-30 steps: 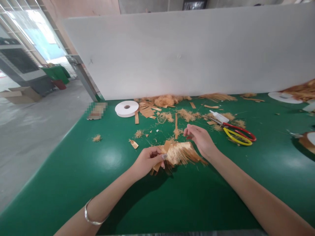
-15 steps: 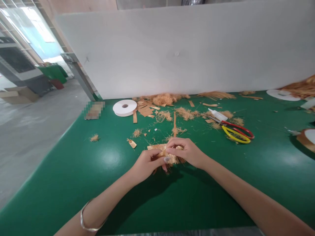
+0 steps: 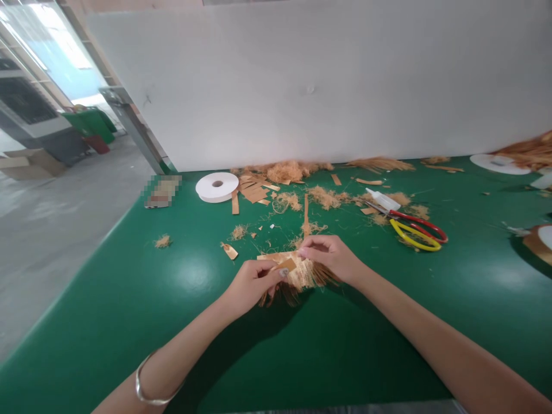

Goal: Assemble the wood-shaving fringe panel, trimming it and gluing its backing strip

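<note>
The fringed tan piece (image 3: 305, 277) is between the hands; the left hand (image 3: 252, 284) pinches it and a short strip (image 3: 288, 264). The right hand (image 3: 334, 259) curls over its far edge, grip unclear. Beyond that hand, scissors (image 3: 394, 215) lie on the worktop (image 3: 345, 351).

The left forearm (image 3: 181, 356) rises from the lower left of the frame, the right forearm (image 3: 414, 322) from the lower right, and the two slant inward. Just below the center, the left hand (image 3: 250, 286) has its thumb (image 3: 273, 278) pressed forward, pointing right, with the fingers curled over and under. The right hand (image 3: 335, 259) sits slightly higher, to its right, index finger arched and thumb pointing left. Their fingertips are near each other, with a small gap between.
</note>
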### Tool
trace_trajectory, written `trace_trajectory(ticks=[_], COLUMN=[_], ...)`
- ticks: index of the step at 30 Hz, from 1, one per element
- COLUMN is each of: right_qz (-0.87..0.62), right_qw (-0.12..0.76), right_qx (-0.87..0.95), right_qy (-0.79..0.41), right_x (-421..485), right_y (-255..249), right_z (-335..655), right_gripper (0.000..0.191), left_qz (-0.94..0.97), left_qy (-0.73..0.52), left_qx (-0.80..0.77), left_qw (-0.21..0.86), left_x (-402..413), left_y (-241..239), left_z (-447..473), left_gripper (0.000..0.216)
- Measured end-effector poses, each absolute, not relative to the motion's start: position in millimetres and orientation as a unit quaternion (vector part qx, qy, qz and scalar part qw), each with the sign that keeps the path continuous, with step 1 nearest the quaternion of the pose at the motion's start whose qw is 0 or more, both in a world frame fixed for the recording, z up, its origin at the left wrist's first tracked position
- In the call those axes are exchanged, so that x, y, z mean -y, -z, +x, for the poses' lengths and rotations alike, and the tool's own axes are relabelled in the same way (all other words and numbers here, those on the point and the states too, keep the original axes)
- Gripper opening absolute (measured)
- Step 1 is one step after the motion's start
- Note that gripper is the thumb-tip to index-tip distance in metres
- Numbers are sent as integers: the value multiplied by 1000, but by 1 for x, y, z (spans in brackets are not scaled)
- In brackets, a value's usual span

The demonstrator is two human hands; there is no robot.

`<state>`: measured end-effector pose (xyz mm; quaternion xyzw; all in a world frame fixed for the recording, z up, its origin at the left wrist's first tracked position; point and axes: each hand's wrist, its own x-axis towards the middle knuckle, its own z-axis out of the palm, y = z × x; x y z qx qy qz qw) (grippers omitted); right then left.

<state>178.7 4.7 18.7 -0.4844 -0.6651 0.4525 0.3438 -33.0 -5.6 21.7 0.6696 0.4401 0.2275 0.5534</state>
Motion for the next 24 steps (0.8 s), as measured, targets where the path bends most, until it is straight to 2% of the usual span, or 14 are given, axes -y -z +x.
trace_trajectory(ticks=[2, 4, 6, 8, 11, 14, 24], right_qz=[-538, -592, -605, -585, -516, -457, -464], right_qw=[347, 342, 326, 308, 281, 274, 295], right_qx=[684, 709, 724, 745, 774, 781, 761], right_qy=[-349, -173, -57, -85, -235, -325, -343], right_x=[-7, -9, -10, -7, -1, 5, 1], right_y=[-17, -16, -16, -19, -25, -28, -26], right_z=[184, 190, 193, 192, 183, 174, 178], right_gripper=[26, 17, 20, 23, 22, 21, 20], left_qz=[675, 680, 681, 680, 681, 685, 689], left_qy=[-232, -235, -232, -227, -217, -213, -241], left_qx=[-444, -447, -449, -451, -449, -444, -438], left_qw=[542, 532, 530, 532, 537, 537, 525], left_x=[4, 3, 3, 3, 5, 8, 7], left_y=[-20, -18, -18, -20, -22, -25, -22], left_z=[-33, -33, -33, -32, -30, -29, -31], left_gripper=[36, 35, 35, 35, 36, 36, 36])
